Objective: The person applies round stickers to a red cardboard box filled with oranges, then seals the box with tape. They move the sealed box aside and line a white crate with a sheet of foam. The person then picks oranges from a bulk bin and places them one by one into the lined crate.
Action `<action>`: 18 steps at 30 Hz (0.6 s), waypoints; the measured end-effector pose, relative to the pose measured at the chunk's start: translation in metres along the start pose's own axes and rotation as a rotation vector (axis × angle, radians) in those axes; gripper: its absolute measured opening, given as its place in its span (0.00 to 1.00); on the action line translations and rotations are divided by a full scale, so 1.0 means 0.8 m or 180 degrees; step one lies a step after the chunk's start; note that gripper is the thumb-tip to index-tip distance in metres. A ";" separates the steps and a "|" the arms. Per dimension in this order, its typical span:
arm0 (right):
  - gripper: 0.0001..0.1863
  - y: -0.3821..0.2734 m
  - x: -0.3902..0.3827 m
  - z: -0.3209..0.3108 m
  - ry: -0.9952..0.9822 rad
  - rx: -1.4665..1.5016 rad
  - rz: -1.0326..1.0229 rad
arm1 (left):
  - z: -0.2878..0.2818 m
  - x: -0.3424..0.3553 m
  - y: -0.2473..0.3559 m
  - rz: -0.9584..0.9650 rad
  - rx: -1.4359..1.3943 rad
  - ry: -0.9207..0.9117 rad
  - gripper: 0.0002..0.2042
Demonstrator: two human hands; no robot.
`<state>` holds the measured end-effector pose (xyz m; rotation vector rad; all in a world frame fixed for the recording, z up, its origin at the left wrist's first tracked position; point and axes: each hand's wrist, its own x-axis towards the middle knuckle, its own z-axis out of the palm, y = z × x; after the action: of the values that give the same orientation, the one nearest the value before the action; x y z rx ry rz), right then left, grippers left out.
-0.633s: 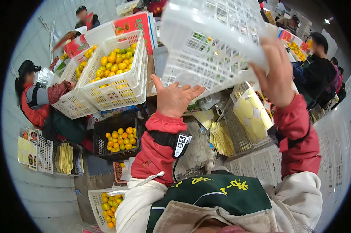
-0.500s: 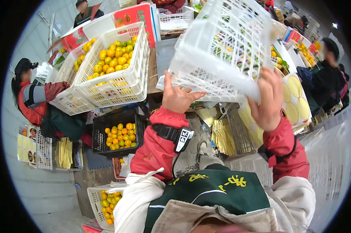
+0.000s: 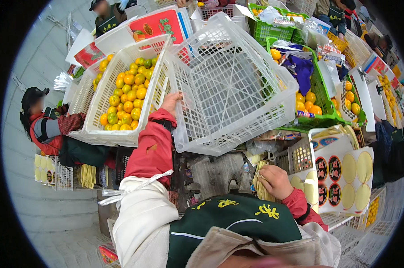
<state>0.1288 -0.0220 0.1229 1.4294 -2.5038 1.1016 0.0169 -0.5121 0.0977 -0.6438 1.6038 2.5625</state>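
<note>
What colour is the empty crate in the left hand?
White, an open lattice crate; left hand grips its rim; head view.

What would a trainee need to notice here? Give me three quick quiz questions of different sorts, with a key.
1. True or false: the empty white plastic crate is full of fruit.
2. Multiple choice: the left hand grips A) the empty crate's rim, B) the green crate, C) the round sticker sheet.
3. Fill in: the right hand rests on a bundle of yellowish ____.

Key
1. False; it holds nothing, while the white crate of mandarins stands beside it on the left.
2. A.
3. Bags, seemingly; the bundle is partly hidden, so its kind is uncertain.
</note>
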 end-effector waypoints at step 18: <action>0.21 0.127 0.089 -0.029 0.1393 0.2402 0.2364 | -0.007 0.149 0.092 -0.0481 0.1212 -0.0054 0.14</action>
<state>0.0033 -0.0279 0.1107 0.1344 -2.3874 2.3333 -0.1093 -0.5716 0.1140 -0.6708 1.8839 2.0713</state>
